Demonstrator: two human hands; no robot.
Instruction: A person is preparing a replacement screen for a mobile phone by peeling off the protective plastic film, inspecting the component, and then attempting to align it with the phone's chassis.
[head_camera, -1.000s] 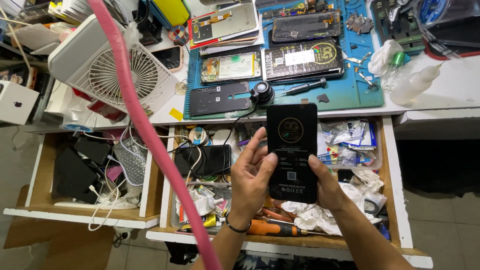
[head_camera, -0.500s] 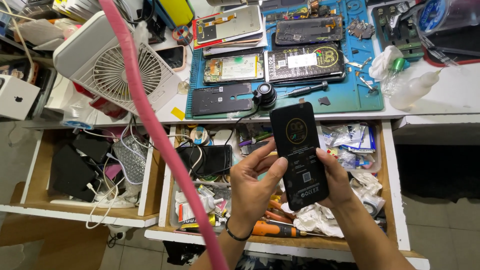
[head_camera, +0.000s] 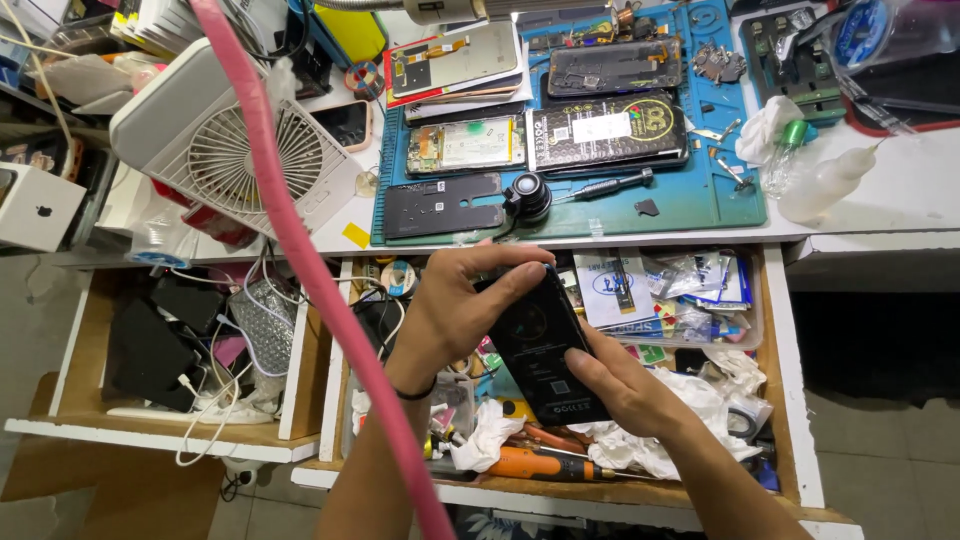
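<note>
Cluttered open drawer (head_camera: 785, 400) below bench (head_camera: 900, 200); black phone back panel (head_camera: 545, 345) gripped by left hand (head_camera: 450, 310) and right hand (head_camera: 620, 385), fingers closed on edges.

Two hands (head_camera: 455, 310), one black phone (head_camera: 548, 350)

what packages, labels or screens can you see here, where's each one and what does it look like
Black phone back panel: held over the open drawer by left hand and right hand, with a small white label.
White box: far left, square.
Clear packets: in the drawer, white and blue.
Phone screen: by the white fan, dark.
</note>
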